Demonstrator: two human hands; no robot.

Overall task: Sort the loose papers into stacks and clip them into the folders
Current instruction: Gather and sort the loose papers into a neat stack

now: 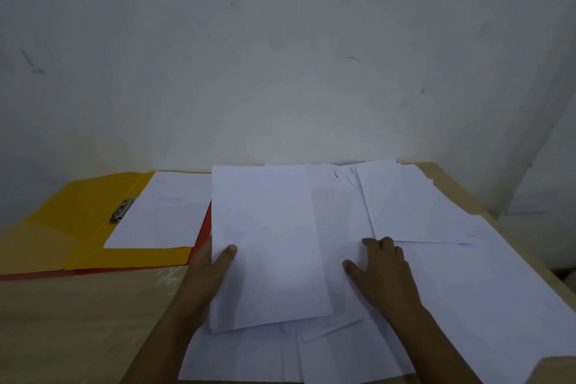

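A yellow folder point(78, 215) lay open at the desk's point(78, 321) left, over a red folder point(199, 240) showing only at its edges. A metal clip point(122, 210) held one sheet point(162, 212) bearing faint writing, too blurred to read. The left hand point(212, 268) gripped a stack point(271, 243) by its left edge, thumb on top, fingers hidden beneath. The right hand point(383, 268) rested on the loose papers point(467, 290), fingers slightly bent, holding nothing. The papers reached the desk's right edge.

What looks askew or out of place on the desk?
The loose white paper sheets lie fanned at mismatched angles, not squared. A red folder sits almost hidden beneath the open yellow folder. Nothing is torn or spilled.
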